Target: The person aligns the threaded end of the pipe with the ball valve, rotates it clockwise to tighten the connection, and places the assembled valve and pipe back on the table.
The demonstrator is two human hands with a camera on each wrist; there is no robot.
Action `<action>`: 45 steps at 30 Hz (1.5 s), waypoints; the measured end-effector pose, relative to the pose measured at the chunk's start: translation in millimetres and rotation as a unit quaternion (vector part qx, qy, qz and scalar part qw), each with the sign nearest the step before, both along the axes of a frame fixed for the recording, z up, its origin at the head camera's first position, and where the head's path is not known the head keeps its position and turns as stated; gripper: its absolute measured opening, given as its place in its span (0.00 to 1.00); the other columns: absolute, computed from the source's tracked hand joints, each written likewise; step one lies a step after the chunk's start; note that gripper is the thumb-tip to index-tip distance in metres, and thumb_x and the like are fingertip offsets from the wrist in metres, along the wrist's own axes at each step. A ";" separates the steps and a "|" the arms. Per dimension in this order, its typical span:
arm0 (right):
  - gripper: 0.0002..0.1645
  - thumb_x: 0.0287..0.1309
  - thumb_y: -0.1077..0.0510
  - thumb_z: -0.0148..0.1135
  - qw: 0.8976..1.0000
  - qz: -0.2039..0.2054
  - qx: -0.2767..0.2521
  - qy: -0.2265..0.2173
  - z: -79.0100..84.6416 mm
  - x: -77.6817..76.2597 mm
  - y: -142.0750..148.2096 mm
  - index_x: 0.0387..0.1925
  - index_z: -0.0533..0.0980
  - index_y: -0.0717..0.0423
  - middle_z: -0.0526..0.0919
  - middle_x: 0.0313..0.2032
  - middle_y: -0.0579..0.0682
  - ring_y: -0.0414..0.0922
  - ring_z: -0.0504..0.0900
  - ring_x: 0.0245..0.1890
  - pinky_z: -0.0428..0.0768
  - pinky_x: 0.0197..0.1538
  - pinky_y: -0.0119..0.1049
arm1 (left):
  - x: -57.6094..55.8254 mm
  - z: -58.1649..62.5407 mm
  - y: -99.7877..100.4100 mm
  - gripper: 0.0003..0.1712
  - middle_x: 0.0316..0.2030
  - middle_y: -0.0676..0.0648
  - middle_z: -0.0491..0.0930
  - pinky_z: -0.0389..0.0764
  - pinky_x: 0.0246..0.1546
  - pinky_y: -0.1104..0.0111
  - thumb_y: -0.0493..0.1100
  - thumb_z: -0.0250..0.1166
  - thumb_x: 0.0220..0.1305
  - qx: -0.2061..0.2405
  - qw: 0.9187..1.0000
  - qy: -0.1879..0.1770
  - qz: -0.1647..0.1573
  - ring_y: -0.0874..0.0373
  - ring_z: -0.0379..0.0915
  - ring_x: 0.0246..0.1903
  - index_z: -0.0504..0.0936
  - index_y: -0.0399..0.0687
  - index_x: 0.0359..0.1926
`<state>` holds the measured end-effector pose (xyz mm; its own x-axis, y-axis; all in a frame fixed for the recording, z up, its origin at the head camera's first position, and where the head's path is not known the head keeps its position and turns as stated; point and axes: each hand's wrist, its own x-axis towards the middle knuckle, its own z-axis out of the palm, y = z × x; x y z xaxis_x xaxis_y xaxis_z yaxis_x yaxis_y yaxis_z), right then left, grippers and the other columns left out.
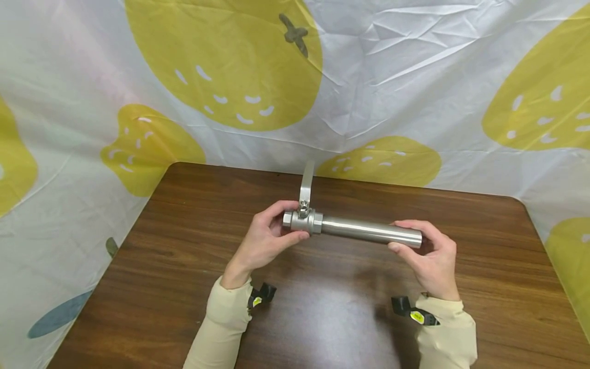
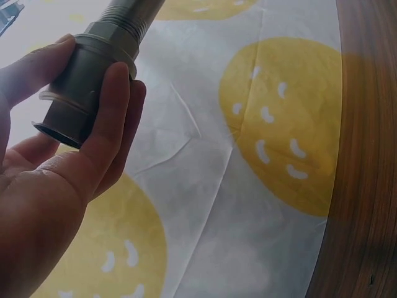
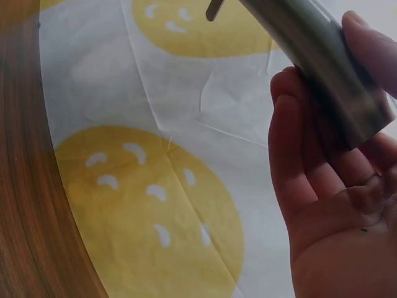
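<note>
A silver ball valve with a long lever handle is joined end to end with a steel pipe. My left hand grips the valve body, thumb on the near side and fingers on the far side. Around the pipe's right end, my right hand curls its thumb and fingers. In the left wrist view, some thread shows where the pipe meets the valve's hex collar. The pipe's plain end lies between thumb and fingers in the right wrist view. The lever points away toward the curtain.
Below the hands is a dark brown wooden table with rounded far corners. A white curtain with yellow fruit prints hangs behind it and along both sides. Black wrist cameras are strapped over the cream sleeves.
</note>
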<state>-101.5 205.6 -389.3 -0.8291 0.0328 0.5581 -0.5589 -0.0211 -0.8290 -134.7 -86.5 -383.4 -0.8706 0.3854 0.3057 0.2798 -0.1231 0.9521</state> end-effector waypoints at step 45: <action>0.29 0.33 0.86 0.60 0.995 0.041 0.091 -0.023 5.5 5.7 1.5 0.43 0.68 0.73 0.81 0.31 0.45 0.35 0.78 0.28 0.75 0.24 0.22 | -0.7 2.9 -7.6 0.27 0.48 0.40 0.73 0.79 0.39 0.69 0.33 0.66 0.50 -0.034 0.999 -0.024 0.013 0.57 0.74 0.39 0.71 0.40 0.53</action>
<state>-95.8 207.0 -383.8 -0.8497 -0.1343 0.5098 -0.5226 0.0869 -0.8481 -135.5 -94.1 -380.5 -0.8934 0.3811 0.2377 0.2365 -0.0508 0.9703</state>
